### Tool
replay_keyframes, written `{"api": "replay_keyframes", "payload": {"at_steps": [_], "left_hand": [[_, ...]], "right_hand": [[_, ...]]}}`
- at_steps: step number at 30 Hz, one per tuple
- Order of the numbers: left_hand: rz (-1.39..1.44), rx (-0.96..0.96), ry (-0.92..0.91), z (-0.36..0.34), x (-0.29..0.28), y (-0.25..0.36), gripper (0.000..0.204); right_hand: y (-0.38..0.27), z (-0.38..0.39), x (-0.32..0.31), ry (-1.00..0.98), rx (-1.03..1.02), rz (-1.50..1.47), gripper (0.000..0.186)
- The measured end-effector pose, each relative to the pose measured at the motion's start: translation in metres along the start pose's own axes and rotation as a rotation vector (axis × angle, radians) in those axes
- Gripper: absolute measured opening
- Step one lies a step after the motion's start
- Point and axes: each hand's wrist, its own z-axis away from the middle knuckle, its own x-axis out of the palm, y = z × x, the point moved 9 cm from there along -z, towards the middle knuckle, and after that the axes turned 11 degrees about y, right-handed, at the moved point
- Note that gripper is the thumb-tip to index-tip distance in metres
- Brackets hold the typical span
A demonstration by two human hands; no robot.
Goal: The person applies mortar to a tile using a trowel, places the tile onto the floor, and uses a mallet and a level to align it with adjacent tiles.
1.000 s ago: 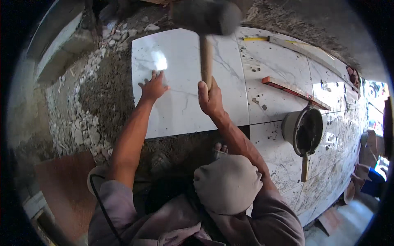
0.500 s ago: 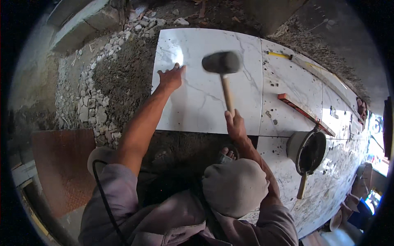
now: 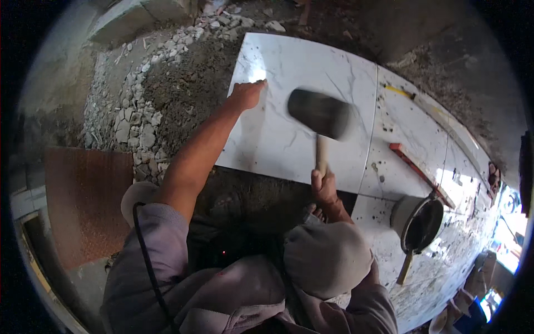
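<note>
A large white marble-look tile (image 3: 289,61) with grey veins lies in front of me. My left hand (image 3: 247,94) rests on its left part, fingers reaching out across the glossy surface and holding nothing. In my right hand (image 3: 324,186) is the wooden handle of a rubber mallet (image 3: 320,113), gripped near its lower end. The mallet's dark head is blurred by motion and appears raised above the tile. Just beyond the tile's left edge lies dark, loose mortar (image 3: 181,89).
Right of the tile, a red spirit level (image 3: 420,173) and a long straightedge (image 3: 453,131) lie on more tiles. A bucket (image 3: 397,220) with a wooden-handled tool stands nearer me. Broken rubble (image 3: 130,125) and a brown board (image 3: 89,206) are at left.
The mallet head looks larger and closer to me, and the handle appears shorter. My left hand's fingers are less spread. The whole view has shifted and turned slightly.
</note>
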Motion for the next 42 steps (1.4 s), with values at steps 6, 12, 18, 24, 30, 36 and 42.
{"api": "replay_keyframes", "payload": {"at_steps": [6, 12, 18, 24, 30, 36, 42], "left_hand": [[-0.069, -0.064, -0.343, 0.017, 0.008, -0.026, 0.058], [0.110, -0.008, -0.266, 0.005, -0.005, 0.001, 0.060], [0.111, 0.050, -0.190, 0.007, 0.000, -0.041, 0.063], [0.729, -0.185, -0.174, 0.027, 0.025, -0.081, 0.050], [0.504, -0.164, 0.196, 0.037, -0.022, -0.109, 0.041], [0.271, -0.210, 0.394, 0.115, -0.019, -0.062, 0.020], [0.279, 0.326, 0.185, 0.158, -0.007, 0.058, 0.028]], "right_hand": [[-0.062, 0.003, 0.014, -0.117, 0.110, -0.077, 0.053], [0.010, 0.008, 0.024, -0.190, -0.049, 0.215, 0.043], [-0.015, 0.008, 0.047, -0.220, 0.000, 0.107, 0.041], [-0.059, 0.013, 0.065, -0.254, -0.144, 0.121, 0.039], [-0.049, -0.015, 0.060, -0.234, 0.046, 0.290, 0.039], [-0.064, -0.071, 0.068, -0.007, -0.280, 0.197, 0.043], [-0.106, -0.119, 0.093, -0.079, -0.180, 0.169, 0.046]]}}
